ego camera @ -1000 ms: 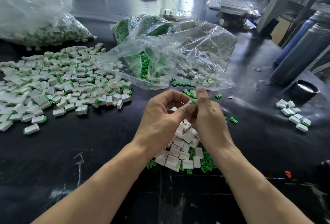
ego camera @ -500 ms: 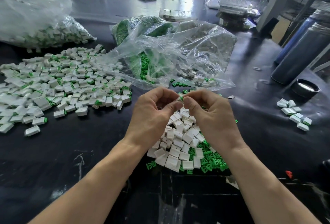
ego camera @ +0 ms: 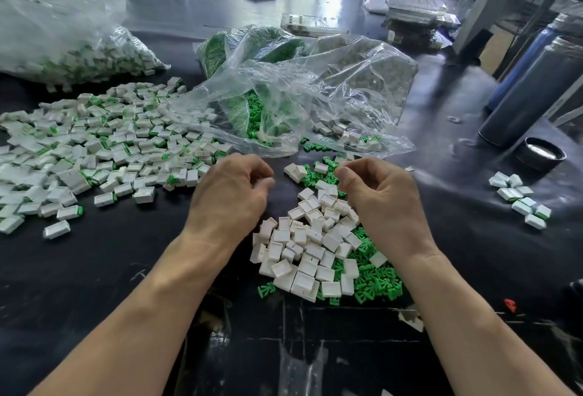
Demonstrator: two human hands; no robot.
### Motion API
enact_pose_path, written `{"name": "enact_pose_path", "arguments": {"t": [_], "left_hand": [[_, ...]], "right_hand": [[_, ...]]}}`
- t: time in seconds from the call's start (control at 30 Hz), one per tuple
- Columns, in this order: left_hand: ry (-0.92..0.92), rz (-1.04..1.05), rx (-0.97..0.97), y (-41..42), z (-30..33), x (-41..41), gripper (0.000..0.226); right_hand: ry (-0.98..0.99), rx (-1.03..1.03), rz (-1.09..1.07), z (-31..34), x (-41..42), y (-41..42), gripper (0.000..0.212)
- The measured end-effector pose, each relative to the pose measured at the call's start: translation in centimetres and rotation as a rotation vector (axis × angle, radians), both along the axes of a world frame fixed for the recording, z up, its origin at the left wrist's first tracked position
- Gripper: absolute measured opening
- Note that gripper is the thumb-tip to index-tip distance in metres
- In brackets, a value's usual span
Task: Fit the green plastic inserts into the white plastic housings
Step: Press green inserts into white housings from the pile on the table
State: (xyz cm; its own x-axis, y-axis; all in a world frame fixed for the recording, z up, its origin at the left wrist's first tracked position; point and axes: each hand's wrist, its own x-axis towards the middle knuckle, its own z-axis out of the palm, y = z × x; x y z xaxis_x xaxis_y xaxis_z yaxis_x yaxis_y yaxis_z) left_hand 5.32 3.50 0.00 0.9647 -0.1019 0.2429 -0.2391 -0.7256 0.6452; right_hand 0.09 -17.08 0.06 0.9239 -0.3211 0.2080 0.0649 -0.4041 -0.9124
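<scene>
Bench: black worktop [ego camera: 94,269] in a cluttered workshop.
Housings: empty white housings [ego camera: 303,244] heaped between your wrists, green inserts [ego camera: 372,272] under and beside them.
Hands: your left hand [ego camera: 230,197] and right hand [ego camera: 378,200] have curled fingers; whether either holds a part, I cannot tell.
Done: large spread of fitted pieces [ego camera: 104,149] at left.
Left: that heap, plus bagged stock [ego camera: 284,102].

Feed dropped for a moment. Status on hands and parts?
Left hand and right hand curled, apart, grip contents hidden. Empty white housings and green inserts piled between them. Nothing blocking.
</scene>
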Motion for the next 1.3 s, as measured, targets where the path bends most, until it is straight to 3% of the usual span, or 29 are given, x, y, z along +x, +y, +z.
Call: {"name": "enact_pose_path", "arguments": {"t": [0.23,0.57,0.8,0.93,1.0,1.13,1.2,1.3], "left_hand": [[-0.057,0.192,0.289,1.6,0.3,1.4,0.012],[-0.099,0.165,0.216,1.5,-0.1,1.5,0.016],[0.183,-0.072,0.104,-0.6,1.3,-1.0,0.005],[0.382,-0.112,0.261,-0.2,3.5,-3.3,0.036],[0.466,-0.143,0.327,0.0,3.9,-4.8,0.059],[0.495,-0.213,0.392,-0.4,3.0,-6.6,0.097],[0.455,-0.203,0.348,-0.8,2.5,-6.6,0.097],[0.372,-0.193,0.309,-1.8,1.5,-6.2,0.084]], "right_hand": [[0.061,-0.049,-0.064,0.2,0.1,-0.8,0.015],[0.125,-0.162,-0.136,-0.1,0.4,-2.3,0.016],[0.202,-0.312,-0.077,1.3,0.0,-3.4,0.008],[0.426,-0.447,0.068,3.6,-1.3,-4.6,0.016],[0.524,-0.459,0.159,4.5,-2.4,-4.5,0.028],[0.639,-0.560,0.320,4.7,-4.3,-3.4,0.086],[0.656,-0.632,0.355,4.5,-4.8,-2.9,0.108],[0.641,-0.681,0.372,4.1,-4.6,-2.0,0.114]]}}
